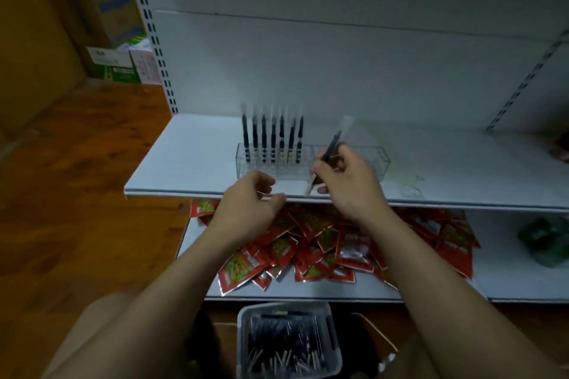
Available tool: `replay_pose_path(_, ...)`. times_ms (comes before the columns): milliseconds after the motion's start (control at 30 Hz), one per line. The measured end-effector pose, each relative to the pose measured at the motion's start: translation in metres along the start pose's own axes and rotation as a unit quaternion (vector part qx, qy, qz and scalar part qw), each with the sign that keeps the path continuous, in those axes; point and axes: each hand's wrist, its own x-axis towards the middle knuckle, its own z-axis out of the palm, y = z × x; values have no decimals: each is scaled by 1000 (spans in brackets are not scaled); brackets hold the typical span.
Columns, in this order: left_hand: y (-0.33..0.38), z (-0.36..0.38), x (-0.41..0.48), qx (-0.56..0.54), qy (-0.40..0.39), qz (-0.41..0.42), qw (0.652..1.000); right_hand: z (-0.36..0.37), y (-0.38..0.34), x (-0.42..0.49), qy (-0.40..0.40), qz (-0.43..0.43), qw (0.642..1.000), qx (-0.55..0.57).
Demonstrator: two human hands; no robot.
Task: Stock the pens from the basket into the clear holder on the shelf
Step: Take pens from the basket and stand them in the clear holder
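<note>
A clear holder (pixel 369 160) stands on the white shelf (pixel 184 157), with several dark pens (pixel 264 138) upright in its left part. My right hand (pixel 351 184) is shut on a dark pen (pixel 334 141) with a clear cap, tilted just in front of the holder's middle; a second pale pen end shows under its fingers. My left hand (pixel 249 203) hovers at the shelf's front edge, fingers curled, and something thin between them is too blurred to name. A grey basket (pixel 246 317) full of pens sits on the floor below.
Red snack packets (pixel 311 243) lie piled on the lower shelf (pixel 508 271), with a green packet (pixel 545 240) at the right. Cardboard boxes (pixel 114 24) stand beyond the shelf's left upright. Wooden floor (pixel 77 178) lies to the left. The holder's right part holds no pens.
</note>
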Motion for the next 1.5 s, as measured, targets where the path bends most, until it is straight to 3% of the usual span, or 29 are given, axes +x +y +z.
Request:
replay_pose_path(167,-5,-17,49,-68,126,-46,989,-6,-6,50,102,-67,992,12)
replay_pose_path(267,-13,-19,81,-40,141,-76,986,-2,3,75,134,-77,988,7)
replay_pose_path(367,-22,-15,103,-28,104,-111,988,1,12,96,110,-68,992,-15)
replay_pose_path(567,-28,-3,123,-44,74,-122,989,9,32,115,-8,-87,978,-189)
replay_pose_path(833,-28,-1,126,-80,79,-123,986,7,34,120,7,-92,981,-173)
replay_pose_path(1100,-27,-3,114,-71,85,-135,985,6,30,117,-23,-121,959,-256)
replay_pose_path(1400,-29,0,106,-78,102,-142,982,11,43,107,-50,-49,951,-301)
replay_pose_path(1500,-31,-2,103,-36,105,-120,987,2,44,94,-10,-35,962,-270)
